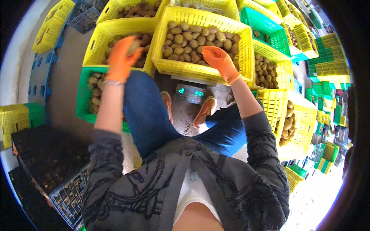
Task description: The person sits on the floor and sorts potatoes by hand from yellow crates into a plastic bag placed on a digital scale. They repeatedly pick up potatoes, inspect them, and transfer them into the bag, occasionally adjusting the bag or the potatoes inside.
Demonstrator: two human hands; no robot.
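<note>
My left hand (122, 59), in an orange glove, holds a kiwifruit (133, 47) between thumb and fingers, somewhat blurred, above the left yellow plastic crate (96, 37) of brown fruit. An orange glove also covers my right hand (218, 59), which is over the front right part of the middle yellow crate (185, 69), its fingers curled above many kiwifruits (193, 43). Whether those fingers grip a fruit cannot be made out. Under the front edge of the middle crate, a scale display (190, 93) shows lit digits.
A green crate (82, 95) of kiwifruits stands beside my left knee. Yellow crates (303, 115) with fruit stand on the right, below another green crate (266, 26). Dark stacked crates (69, 199) are at lower left, near a blue pallet (40, 78). My feet flank the scale display.
</note>
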